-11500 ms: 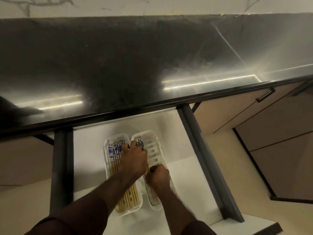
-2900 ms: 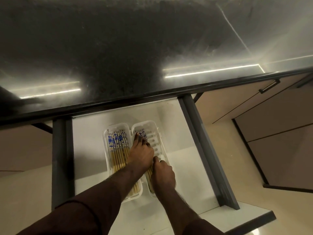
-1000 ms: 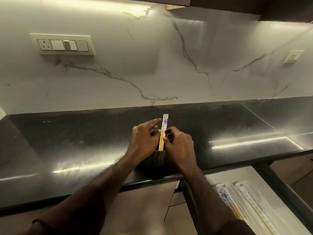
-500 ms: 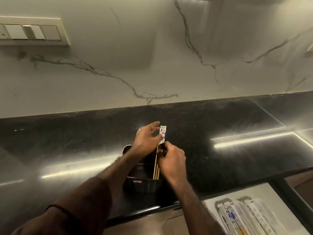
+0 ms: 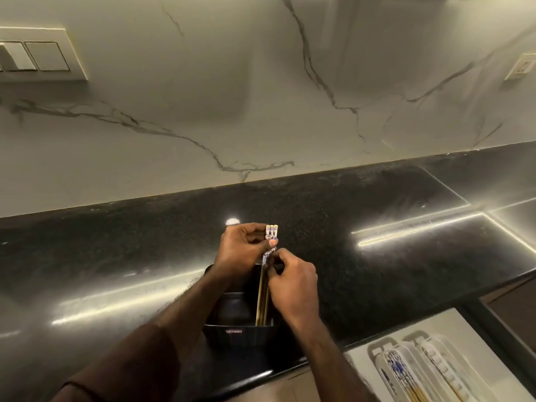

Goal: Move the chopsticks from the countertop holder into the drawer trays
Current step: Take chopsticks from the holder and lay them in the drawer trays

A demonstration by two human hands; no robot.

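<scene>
A black holder [image 5: 236, 333] stands on the dark countertop [image 5: 377, 271] near its front edge. Wooden chopsticks [image 5: 271, 233] with blue-and-white patterned tops stand in its right side. My left hand [image 5: 242, 250] pinches the raised tops of a few. My right hand [image 5: 293, 285] pinches other chopsticks just below, over the holder's rim. At the lower right the open drawer [image 5: 452, 323] holds two white trays: the left tray [image 5: 388, 369] has several chopsticks, the right tray [image 5: 443, 364] shows a few.
A marble backsplash [image 5: 261, 97] rises behind the counter, with a switch plate [image 5: 37, 53] at the left and a socket [image 5: 520, 66] at the right. A dark drawer rail [image 5: 499, 329] runs along the drawer's right side.
My view tilted down from the wall toward the holder. My left hand has lifted a few chopsticks slightly higher; my right hand still grips others beside them.
</scene>
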